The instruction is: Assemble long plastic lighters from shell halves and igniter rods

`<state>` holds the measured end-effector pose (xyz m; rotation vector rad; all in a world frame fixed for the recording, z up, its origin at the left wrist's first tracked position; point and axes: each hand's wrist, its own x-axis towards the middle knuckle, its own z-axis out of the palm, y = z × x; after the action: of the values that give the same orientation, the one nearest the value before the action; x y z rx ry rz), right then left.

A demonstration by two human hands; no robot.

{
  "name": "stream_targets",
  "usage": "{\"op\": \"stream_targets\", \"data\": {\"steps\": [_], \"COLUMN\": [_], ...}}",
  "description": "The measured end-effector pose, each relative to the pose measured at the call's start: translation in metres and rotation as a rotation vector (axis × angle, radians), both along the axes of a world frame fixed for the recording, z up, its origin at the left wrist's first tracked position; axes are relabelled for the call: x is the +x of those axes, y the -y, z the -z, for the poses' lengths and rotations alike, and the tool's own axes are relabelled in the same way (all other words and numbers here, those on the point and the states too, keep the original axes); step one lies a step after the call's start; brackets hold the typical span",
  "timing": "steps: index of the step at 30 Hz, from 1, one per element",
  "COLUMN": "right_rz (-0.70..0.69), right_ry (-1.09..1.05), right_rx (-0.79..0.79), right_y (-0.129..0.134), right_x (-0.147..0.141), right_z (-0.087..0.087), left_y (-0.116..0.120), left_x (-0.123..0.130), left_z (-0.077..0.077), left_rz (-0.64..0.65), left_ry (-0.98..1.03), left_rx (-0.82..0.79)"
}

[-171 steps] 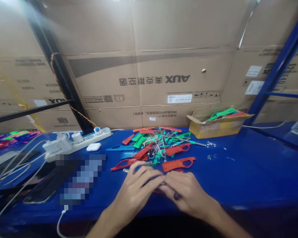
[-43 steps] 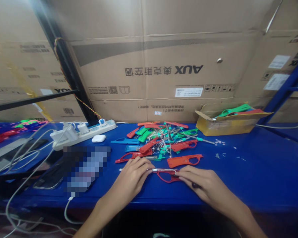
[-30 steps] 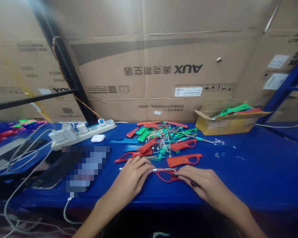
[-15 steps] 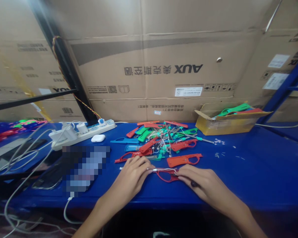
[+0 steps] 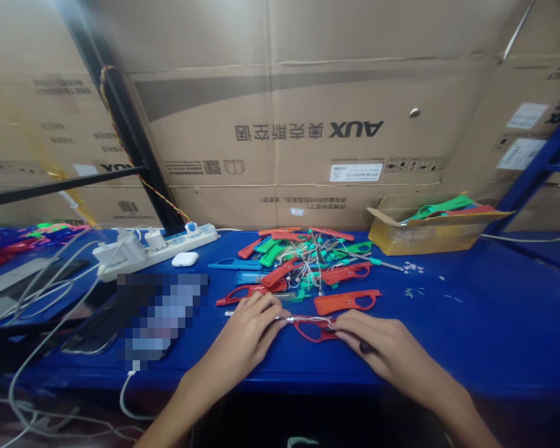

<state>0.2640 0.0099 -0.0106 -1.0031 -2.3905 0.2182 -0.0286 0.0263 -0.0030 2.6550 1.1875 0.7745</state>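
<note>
A red lighter casing (image 5: 315, 340) with a finger loop lies at the table's front between my hands, a white wire and a metal rod along its top. My left hand (image 5: 254, 323) is closed over the rod side; the rod's end (image 5: 228, 313) pokes out to its left. At the casing's other end, my right hand (image 5: 378, 336) pinches it near the white wire. A dark rounded tool end (image 5: 364, 347) shows against the right palm; the rest is hidden. Just behind lies an orange lighter casing (image 5: 338, 302).
Behind my hands is a pile of red, green and blue lighter parts (image 5: 308, 261) with wires and metal rods. A cardboard box (image 5: 429, 239) of casings stands back right. Left are a power strip (image 5: 168, 249), a white earbud case (image 5: 185, 259) and a phone (image 5: 163, 323) on a cable.
The view shifts very slightly. Both hands keep the same hold on the red lighter casing, and nothing else visibly moves.
</note>
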Motion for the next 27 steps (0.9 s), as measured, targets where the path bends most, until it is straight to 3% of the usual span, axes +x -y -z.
{"op": "stream_targets", "data": {"steps": [27], "right_rz": [-0.011], "right_ry": [-0.002], "right_rx": [0.029], "right_y": [-0.0042], "right_x": [0.0034], "right_z": [0.0050], "left_y": [0.0031], "left_x": [-0.0007], "left_z": [0.0003], "left_rz": [0.056], "left_ry": [0.023], "left_rx": [-0.089]}}
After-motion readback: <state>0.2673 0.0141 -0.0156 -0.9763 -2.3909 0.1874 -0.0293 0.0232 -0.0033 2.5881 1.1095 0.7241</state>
